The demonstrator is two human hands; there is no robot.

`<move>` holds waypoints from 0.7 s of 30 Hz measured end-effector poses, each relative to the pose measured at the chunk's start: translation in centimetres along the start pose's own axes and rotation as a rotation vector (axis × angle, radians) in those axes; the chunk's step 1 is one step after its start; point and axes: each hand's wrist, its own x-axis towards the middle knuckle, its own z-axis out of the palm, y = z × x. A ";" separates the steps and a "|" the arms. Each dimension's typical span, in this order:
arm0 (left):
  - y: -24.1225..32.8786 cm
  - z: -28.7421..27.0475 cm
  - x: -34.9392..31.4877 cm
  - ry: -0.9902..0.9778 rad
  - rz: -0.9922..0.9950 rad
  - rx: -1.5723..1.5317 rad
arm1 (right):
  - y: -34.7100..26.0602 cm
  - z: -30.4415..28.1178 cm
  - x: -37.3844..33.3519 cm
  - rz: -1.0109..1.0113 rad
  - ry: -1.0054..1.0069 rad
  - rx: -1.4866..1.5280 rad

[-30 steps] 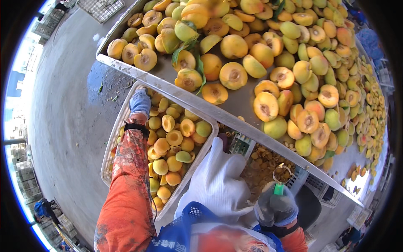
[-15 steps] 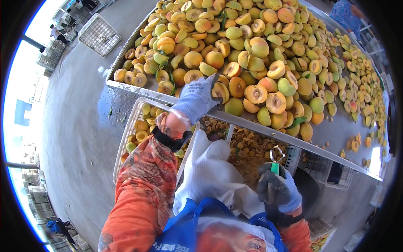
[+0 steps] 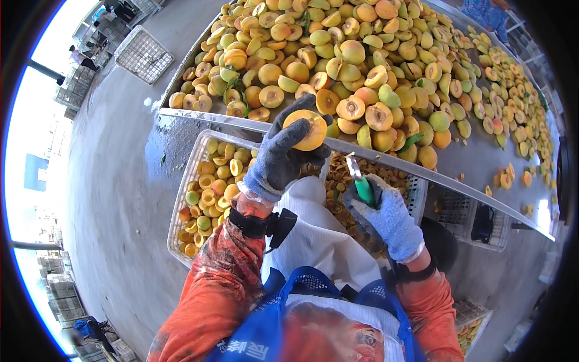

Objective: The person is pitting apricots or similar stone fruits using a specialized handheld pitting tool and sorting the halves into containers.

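Note:
My left hand (image 3: 276, 158), in a grey-blue glove with a dark palm, is closed around a peach half (image 3: 312, 137) just above the table's near edge. The half's orange cut face is turned up, with a brownish centre. Lower and to the right, my right hand (image 3: 395, 223), gloved the same way, grips a pitting knife by its green handle (image 3: 365, 190). The knife's metal tip points up and left toward the fruit, a short gap away from it. Beyond both hands, a heap of halved peaches (image 3: 338, 57), several with pits showing, covers the metal table (image 3: 416, 171).
A white crate (image 3: 184, 193) of peach halves stands by my left arm. Below the table edge, another crate (image 3: 418, 196) holds brown pits and scraps. An overturned-looking white crate (image 3: 143, 55) lies on the floor at far left. Another person (image 3: 485, 15) stands at far right.
My left hand has drawn back from the heap and turned over, now holding a peach half. My right hand has risen and moved left, bringing the pitting knife closer to it.

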 end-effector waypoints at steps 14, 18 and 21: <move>-4.2 -1.1 -5.2 0.087 0.870 1.513 | -1.3 5.2 -2.3 -0.081 0.165 -0.547; -4.0 1.4 -6.4 0.201 0.087 0.670 | -0.9 5.9 -2.9 -0.046 0.105 -0.521; -4.4 1.6 -7.0 0.291 0.223 0.833 | -1.4 6.5 -3.5 -0.019 0.077 -0.334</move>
